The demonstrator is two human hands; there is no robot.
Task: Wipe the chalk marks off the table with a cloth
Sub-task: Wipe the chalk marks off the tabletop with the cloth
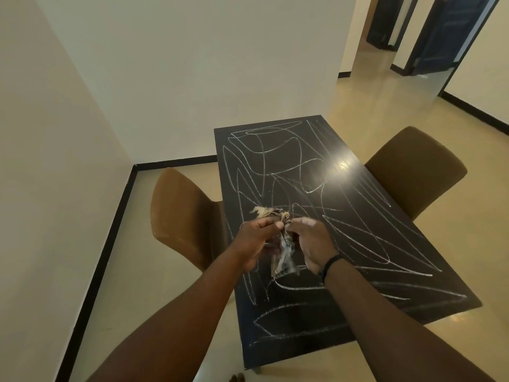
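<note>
Both hands are raised above the near half of the black table (366, 205), and between them they hold a small frayed cloth (282, 252). The left hand (254, 242) has its fingers curled, pinching the cloth's upper edge; the right hand (309, 241) grips the same edge from the other side, fingers bent over it (a dark band sits on that wrist). The cloth hangs down between the palms, its lower part blurred, with a pale tuft of loose threads (264, 211) sticking up behind the fingers. White chalk marks (355, 238) loop and scribble across nearly the whole tabletop. A brown chair (181, 216) stands at the table's left side and another brown chair (416, 166) at its right.
</note>
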